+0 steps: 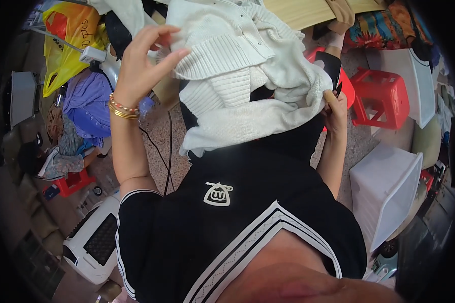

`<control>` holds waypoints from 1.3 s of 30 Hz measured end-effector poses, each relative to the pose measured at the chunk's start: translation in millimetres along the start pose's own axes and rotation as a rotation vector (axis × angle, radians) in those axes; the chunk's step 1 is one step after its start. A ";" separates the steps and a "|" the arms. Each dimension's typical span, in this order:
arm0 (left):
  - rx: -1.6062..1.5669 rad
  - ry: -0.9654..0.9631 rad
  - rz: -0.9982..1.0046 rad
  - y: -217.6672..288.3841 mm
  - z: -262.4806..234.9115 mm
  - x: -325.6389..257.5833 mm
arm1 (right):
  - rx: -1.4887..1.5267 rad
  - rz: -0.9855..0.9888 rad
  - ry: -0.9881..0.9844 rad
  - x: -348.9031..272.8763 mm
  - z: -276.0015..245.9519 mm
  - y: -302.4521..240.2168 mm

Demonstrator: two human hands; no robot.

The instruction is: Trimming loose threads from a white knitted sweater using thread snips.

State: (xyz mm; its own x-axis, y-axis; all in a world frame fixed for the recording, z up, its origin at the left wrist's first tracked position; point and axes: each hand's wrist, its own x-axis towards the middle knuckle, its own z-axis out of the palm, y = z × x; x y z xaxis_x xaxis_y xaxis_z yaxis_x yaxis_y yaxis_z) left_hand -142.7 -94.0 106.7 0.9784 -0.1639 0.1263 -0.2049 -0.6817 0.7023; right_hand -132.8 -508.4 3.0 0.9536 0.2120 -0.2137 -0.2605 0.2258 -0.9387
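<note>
A white knitted cardigan (227,60) with ribbed hems and small buttons lies bunched across my lap and the work surface ahead. My left hand (149,60) is raised at its left edge, thumb and fingers apart, with nothing visible between them. Gold bangles circle that wrist. On the right, my right hand (334,111) is closed beside the cardigan's sleeve, a tan wrap or cover on one finger. A small dark pointed tool (339,89) sticks up from this hand; its exact kind is too small to tell. The lower fingers are partly hidden.
A yellow plastic bag (76,40) and purple garment (88,103) are at left. Red plastic stools (381,96) and white bins (381,187) stand at right. A dark cable (169,151) runs down the floor. Another person (63,164) sits far left.
</note>
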 end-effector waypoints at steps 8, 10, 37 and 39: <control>0.297 -0.066 0.334 35.2 51.5 8.6 | -0.145 -0.003 0.045 -4.8 6.1 -2.2; 0.228 -0.058 0.337 20.9 42.2 4.2 | -0.164 0.034 0.051 -10.6 6.3 -5.3; -0.223 0.175 0.082 -11.2 41.6 48.5 | -0.377 -0.017 0.662 -64.1 -121.4 40.8; -0.005 -0.082 0.297 16.7 66.3 88.5 | -0.399 -0.053 0.611 -44.5 -99.4 24.1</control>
State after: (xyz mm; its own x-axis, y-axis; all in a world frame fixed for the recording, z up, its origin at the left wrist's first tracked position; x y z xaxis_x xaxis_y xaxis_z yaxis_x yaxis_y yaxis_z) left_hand -61.5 -167.2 83.2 0.8702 -0.4122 0.2699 -0.4810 -0.5924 0.6463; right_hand -166.5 -606.9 -37.0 0.9075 -0.3846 -0.1687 -0.2482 -0.1671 -0.9542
